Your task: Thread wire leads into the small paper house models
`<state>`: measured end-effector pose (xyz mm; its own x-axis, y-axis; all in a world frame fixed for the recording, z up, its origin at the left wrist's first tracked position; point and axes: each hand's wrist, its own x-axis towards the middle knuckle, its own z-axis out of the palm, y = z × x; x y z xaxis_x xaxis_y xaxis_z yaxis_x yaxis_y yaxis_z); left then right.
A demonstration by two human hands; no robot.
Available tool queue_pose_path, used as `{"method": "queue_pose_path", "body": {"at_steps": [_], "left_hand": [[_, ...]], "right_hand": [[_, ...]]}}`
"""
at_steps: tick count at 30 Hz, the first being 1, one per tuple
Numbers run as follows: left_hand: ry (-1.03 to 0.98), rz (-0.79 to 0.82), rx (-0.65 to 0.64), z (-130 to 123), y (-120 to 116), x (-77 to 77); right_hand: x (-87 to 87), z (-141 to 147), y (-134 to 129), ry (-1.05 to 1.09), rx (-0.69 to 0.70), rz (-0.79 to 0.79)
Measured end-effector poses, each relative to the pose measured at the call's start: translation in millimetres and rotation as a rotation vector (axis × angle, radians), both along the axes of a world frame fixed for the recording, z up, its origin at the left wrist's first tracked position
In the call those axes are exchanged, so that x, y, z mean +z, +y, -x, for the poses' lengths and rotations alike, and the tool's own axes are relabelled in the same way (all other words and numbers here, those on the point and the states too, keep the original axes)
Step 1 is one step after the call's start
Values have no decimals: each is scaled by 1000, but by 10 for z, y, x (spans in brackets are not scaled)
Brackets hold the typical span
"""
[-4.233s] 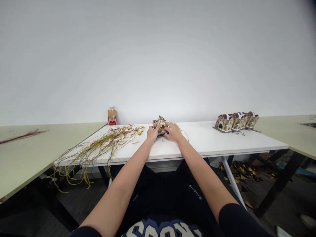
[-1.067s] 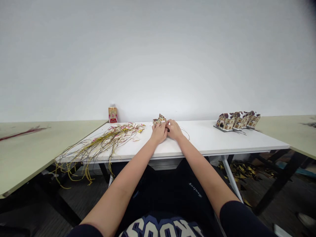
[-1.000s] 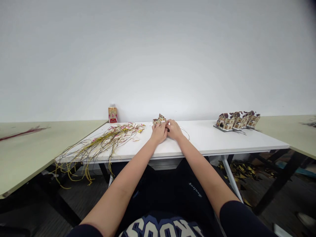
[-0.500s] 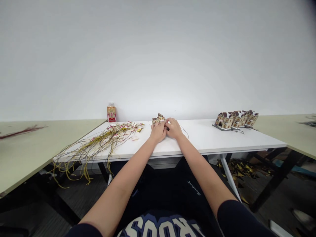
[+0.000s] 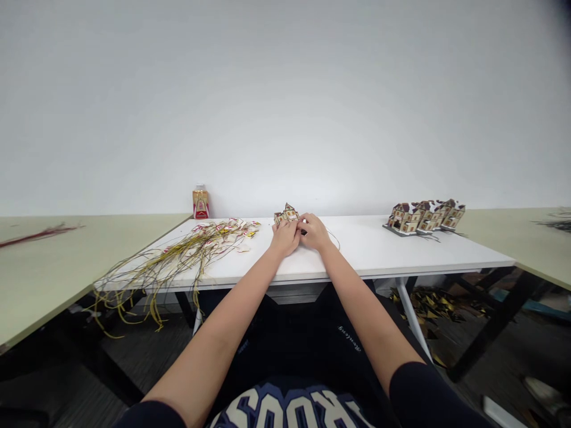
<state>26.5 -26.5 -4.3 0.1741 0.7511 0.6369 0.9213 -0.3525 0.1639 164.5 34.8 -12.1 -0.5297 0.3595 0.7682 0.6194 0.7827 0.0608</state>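
Observation:
A small model house (image 5: 289, 213) with cream walls and a brown roof is at the middle of the white table (image 5: 357, 252). My left hand (image 5: 285, 238) is closed around its near side, hiding its lower part. My right hand (image 5: 314, 232) is beside it at the house's right side, thumb and fingers pinched together. What those fingers pinch is too small to make out. A thin dark wire (image 5: 338, 241) curves out on the table to the right of my right hand.
Several similar model houses (image 5: 426, 217) stand in a row at the right. On the left lies a heap of yellow and dark cords (image 5: 178, 252) with white-and-red tags, hanging over the front edge. A red and gold bottle (image 5: 200, 203) stands by the wall.
Almost nothing differs. Both hands stay at the model house, and the view has shifted very slightly.

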Motion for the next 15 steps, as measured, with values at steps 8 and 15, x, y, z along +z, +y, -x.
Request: {"method": "queue_pose_path", "body": {"at_steps": [8, 15], "left_hand": [[-10, -10, -1, 11, 7, -10], [-21, 2, -6, 31, 20, -21]], "right_hand": [[3, -23, -2, 21, 0, 4], [-16, -27, 3, 78, 17, 54]]}}
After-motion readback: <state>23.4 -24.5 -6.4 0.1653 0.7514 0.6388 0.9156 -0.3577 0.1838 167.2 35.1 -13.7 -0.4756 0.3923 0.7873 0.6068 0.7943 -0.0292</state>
